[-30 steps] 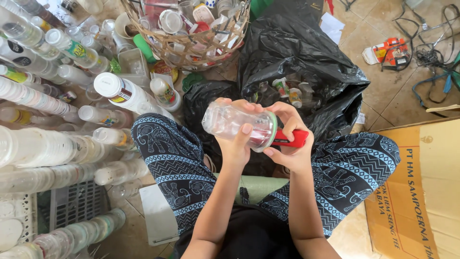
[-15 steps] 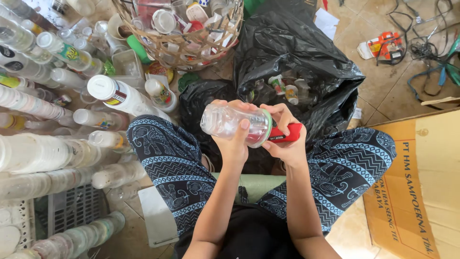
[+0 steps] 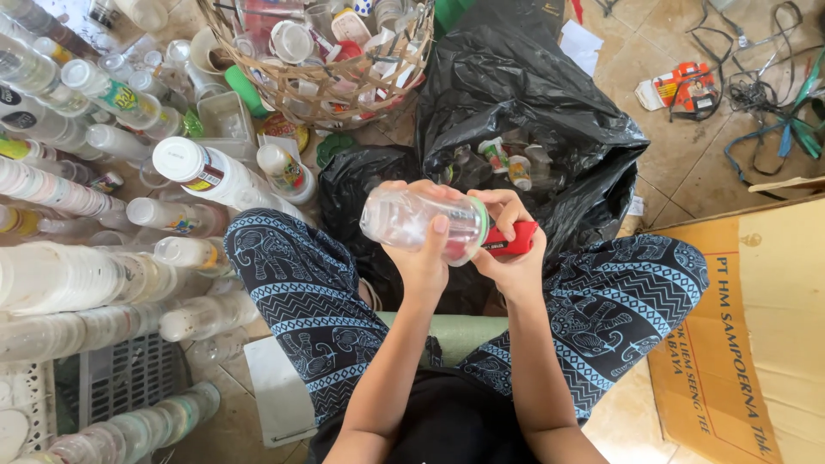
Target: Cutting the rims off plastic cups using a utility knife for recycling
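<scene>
My left hand (image 3: 423, 253) grips a clear plastic bottle (image 3: 412, 222) held sideways, with its green-ringed end toward the right. My right hand (image 3: 509, 249) holds a red utility knife (image 3: 512, 240) against that end of the bottle. Both hands are over my lap, between knees in dark blue patterned trousers (image 3: 301, 292). Just beyond the hands lies an open black rubbish bag (image 3: 533, 103) with small bottles inside.
A woven basket (image 3: 326, 82) of plastic cups and lids stands at the back. Many clear bottles and stacked cups (image 3: 77, 275) fill the left. A flattened cardboard box (image 3: 748, 335) lies at the right. Cables and an orange packet (image 3: 687, 86) lie on the tiled floor.
The view has shifted slightly. The hands stay together on the bottle and knife, with the bottle turned a little in my left hand.
</scene>
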